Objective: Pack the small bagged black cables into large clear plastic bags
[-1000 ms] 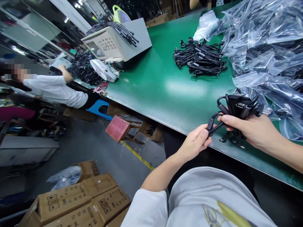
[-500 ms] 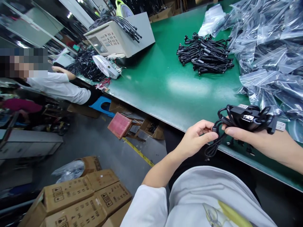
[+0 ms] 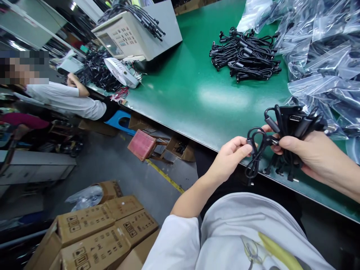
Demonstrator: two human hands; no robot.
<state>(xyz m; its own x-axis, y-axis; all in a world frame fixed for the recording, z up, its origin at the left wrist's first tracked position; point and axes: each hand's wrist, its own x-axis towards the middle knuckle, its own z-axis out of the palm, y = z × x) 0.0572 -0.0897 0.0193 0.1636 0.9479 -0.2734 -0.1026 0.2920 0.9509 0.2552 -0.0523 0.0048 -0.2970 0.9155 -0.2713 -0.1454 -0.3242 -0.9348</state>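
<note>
My right hand (image 3: pixel 306 150) is closed round a bunch of coiled black USB cables (image 3: pixel 294 122), with their metal plugs sticking out at several sides. Between thumb and fingers, my left hand (image 3: pixel 234 152) pinches one looped black cable (image 3: pixel 254 165) just left of that bunch. This cable hangs down over the table's front edge, and one of its plugs reaches across to the right thumb. Farther back on the green table (image 3: pixel 194 90) lies a pile of bundled black cables (image 3: pixel 244 56).
Clear plastic bags (image 3: pixel 323 56) of cables are heaped at the right. A beige instrument (image 3: pixel 137 33) carries more cables, beside a white fan (image 3: pixel 119 71). A co-worker (image 3: pixel 67 97) sits at the far left. Below are a red-topped stool (image 3: pixel 142 144) and cardboard boxes (image 3: pixel 92 228).
The single looped cable has come away to the left from the bunch. My right hand has tilted the bunch more upright, and the view has shifted slightly.
</note>
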